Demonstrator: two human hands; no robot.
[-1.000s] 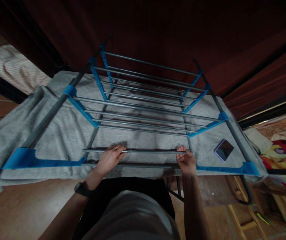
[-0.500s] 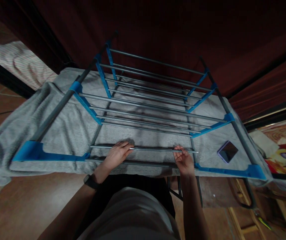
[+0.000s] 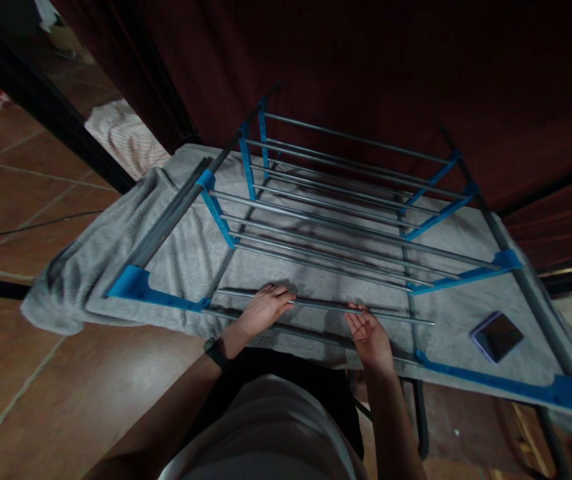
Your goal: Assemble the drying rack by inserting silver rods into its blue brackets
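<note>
A loose grey metal rod (image 3: 326, 305) lies across the near end of a drying rack (image 3: 346, 220) with grey bars and blue plastic brackets. The rack lies flat on a grey towel (image 3: 176, 250). My left hand (image 3: 265, 309) lies over the rod, its fingers curled on top of it; a dark watch (image 3: 213, 351) is on that wrist. My right hand (image 3: 370, 335) is further right along the same rod, palm turned up and fingers apart, only the fingertips touching the rod.
A phone (image 3: 497, 335) with a dark screen lies on the towel at the right, inside the rack's frame. Brown floor tiles (image 3: 41, 360) spread to the left. A dark red curtain (image 3: 366, 60) hangs behind. A striped cloth (image 3: 126, 137) lies at the back left.
The view has swung left, so the rack now sits further right. My right hand has loosened from the rod and slid inward; my left hand stays on it.
</note>
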